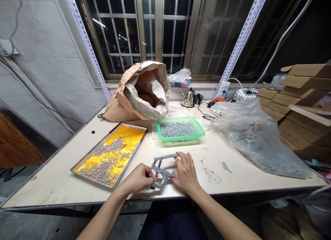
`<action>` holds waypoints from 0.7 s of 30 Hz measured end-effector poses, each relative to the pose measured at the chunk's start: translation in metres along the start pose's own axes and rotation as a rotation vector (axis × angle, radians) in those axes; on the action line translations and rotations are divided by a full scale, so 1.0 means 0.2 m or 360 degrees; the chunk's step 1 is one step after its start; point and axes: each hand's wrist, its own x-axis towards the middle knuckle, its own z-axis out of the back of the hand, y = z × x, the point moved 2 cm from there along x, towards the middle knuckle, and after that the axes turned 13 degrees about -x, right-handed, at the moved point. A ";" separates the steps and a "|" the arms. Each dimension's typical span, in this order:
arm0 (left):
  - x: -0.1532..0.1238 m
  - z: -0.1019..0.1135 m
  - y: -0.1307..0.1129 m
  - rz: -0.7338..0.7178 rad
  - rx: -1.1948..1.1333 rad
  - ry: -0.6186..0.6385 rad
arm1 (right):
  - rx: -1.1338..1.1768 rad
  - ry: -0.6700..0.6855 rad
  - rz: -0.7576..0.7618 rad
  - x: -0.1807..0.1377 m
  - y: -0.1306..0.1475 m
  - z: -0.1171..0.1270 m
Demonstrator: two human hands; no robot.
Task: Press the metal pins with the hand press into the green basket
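Near the table's front edge, grey snap-fastener pliers (162, 174) show a coil spring and a small red tip. My right hand (184, 172) is wrapped about their handles, which stand spread apart. At the jaw side, my left hand (141, 178) is closed with thumb and fingertips pinched beside the red tip; whatever it may hold is too small or hidden. Left of it, a shallow tray (117, 179) with a yellow lining holds many small metallic spring-like pieces (103, 171). Beyond the pliers, a green plastic basket (199, 131) contains a layer of similar small metallic pieces (177, 129).
A large open paper sack (121, 107) lies behind the tray. Further back is a steel kettle (188, 98). On the right are a clear plastic bag (248, 136) and stacked cardboard boxes (305, 116). A grey scrap (227, 167) lies on the wooden table (64, 157).
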 end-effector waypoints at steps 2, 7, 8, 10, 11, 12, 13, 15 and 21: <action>-0.01 -0.01 -0.05 -0.0038 0.0015 -0.0055 | 0.0047 -0.0023 -0.0048 0.00 -0.01 0.00; -0.03 -0.04 -0.15 -0.0096 -0.0028 -0.0084 | 0.0167 -0.0064 -0.0081 0.00 -0.02 0.00; -0.03 -0.05 -0.16 -0.0077 -0.0103 -0.0035 | 0.0177 -0.0065 -0.0073 0.00 -0.02 0.00; -0.02 -0.07 -0.15 -0.0049 -0.0314 0.0022 | 0.0191 -0.0080 -0.0067 0.00 -0.03 0.00; -0.02 -0.08 -0.14 -0.0051 -0.0430 0.0005 | 0.0196 -0.0101 -0.0076 0.00 -0.03 0.01; -0.01 -0.09 -0.13 -0.0063 -0.0544 -0.0038 | 0.0197 -0.0135 -0.0094 0.00 -0.04 0.01; 0.00 -0.10 -0.12 -0.0076 -0.0648 -0.0089 | 0.0191 -0.0176 -0.0115 0.00 -0.04 0.01; 0.01 -0.11 -0.10 -0.0050 -0.0790 -0.0142 | 0.0159 -0.0261 -0.0158 0.00 -0.05 0.02; 0.04 -0.05 -0.14 0.0111 -0.0481 0.0074 | 0.0119 -0.0185 -0.0072 0.00 -0.05 0.01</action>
